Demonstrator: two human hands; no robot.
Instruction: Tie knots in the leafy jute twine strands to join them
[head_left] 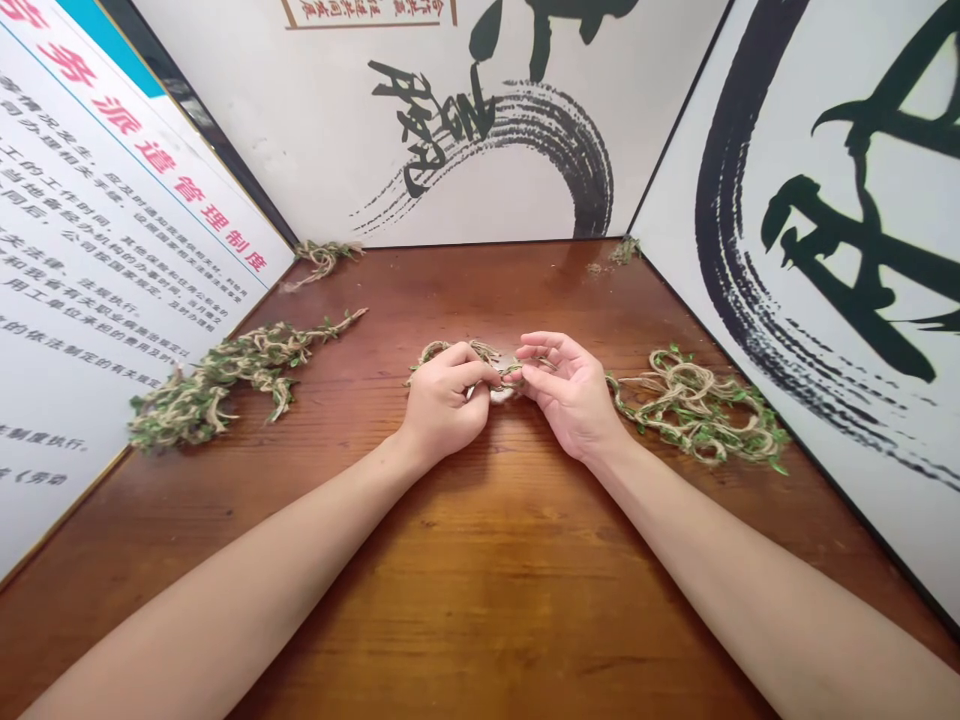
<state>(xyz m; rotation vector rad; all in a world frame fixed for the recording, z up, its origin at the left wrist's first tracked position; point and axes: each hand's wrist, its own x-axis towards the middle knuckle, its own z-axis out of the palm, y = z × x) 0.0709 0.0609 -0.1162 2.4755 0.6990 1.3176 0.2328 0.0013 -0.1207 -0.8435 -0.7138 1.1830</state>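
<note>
- Wooden counter (495, 610) backed by printed wall panels (450, 130).
- Leafy jute twine (450, 350) gathered between the hands, at mid-counter.
- Left hand (450, 400): closed, gripping the twine.
- Right hand (566, 395): fingertips pinching the twine, just beside the left hand.
- Coiled twine (697, 410) near the right hand; loose bunch (225, 385) well left.

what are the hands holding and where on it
The left hand and right hand pinch a leafy jute twine at a looped stretch between them.

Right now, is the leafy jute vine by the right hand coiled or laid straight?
Coiled: the leafy jute vine lies in loose, overlapping loops.
</note>
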